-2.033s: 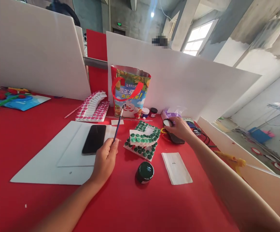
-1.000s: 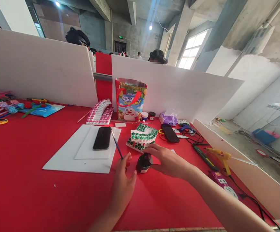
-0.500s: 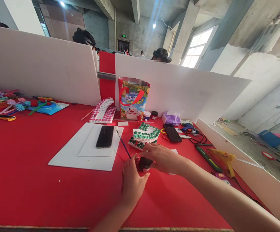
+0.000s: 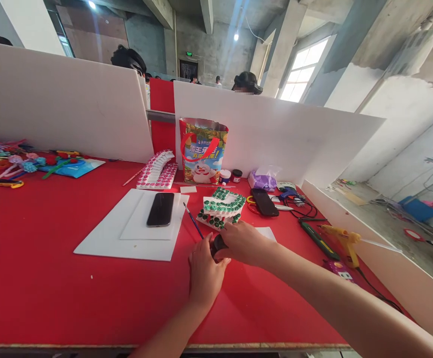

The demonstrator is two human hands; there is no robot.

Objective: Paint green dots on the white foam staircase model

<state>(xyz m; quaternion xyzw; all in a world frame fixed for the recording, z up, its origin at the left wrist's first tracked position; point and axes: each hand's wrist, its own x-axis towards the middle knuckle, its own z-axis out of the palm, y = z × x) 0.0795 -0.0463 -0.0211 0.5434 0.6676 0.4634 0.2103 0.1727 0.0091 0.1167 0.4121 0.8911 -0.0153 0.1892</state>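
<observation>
A small dark jar [image 4: 219,243] with a black top stands on the red table in front of me, mostly hidden by my fingers. My left hand [image 4: 207,273] is wrapped around its near left side. From the right, my right hand [image 4: 241,241] grips its top. A blue-handled paintbrush [image 4: 194,221] slants away from my left fingertips; I cannot tell whether they touch it. Just beyond the jar lie white pieces covered with green rosette-like dots [image 4: 222,206]. A small white sheet [image 4: 267,233] lies partly behind my right wrist.
White boards [image 4: 127,250] carry a phone [image 4: 160,209] to the left. At the back stand a printed bag [image 4: 203,154] and two small jars [image 4: 231,176]. Another phone [image 4: 264,202], a green cutter [image 4: 319,240] and a yellow glue gun [image 4: 345,241] with its cord lie right. White partitions enclose the table.
My left hand has closed in around the jar, and my right hand has shifted slightly left over its top. The jar is now more covered. The view has moved a little.
</observation>
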